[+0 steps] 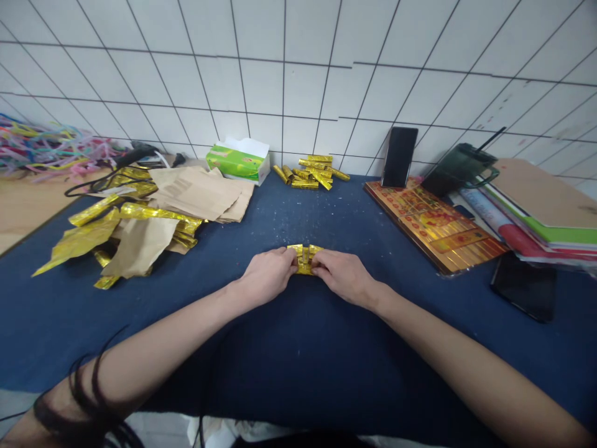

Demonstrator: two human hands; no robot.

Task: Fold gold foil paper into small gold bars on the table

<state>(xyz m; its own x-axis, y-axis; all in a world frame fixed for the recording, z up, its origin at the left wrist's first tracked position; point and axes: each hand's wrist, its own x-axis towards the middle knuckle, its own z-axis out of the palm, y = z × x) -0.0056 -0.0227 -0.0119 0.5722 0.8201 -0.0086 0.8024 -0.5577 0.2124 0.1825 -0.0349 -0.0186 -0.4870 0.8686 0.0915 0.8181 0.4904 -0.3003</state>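
A small piece of folded gold foil paper [305, 266] lies low over the middle of the blue table, partly covered by my fingers. My left hand [272, 274] pinches its left end, and my right hand [344, 275] pinches the right end. Between the hands, a narrow gap shows in the upper part of the foil. Beyond them, against the wall, several rolled gold foil pieces [317, 173] sit in a little pile. How my fingertips meet beneath the foil is hidden.
On the left are crumpled gold foil and brown paper [200, 190], a green tissue box [240, 160] and colourful strips [46, 146]. To the right stand a phone [399, 157], a stack of printed gold sheets [433, 227], a dark mug [459, 168], folders [541, 199] and a black device [525, 286].
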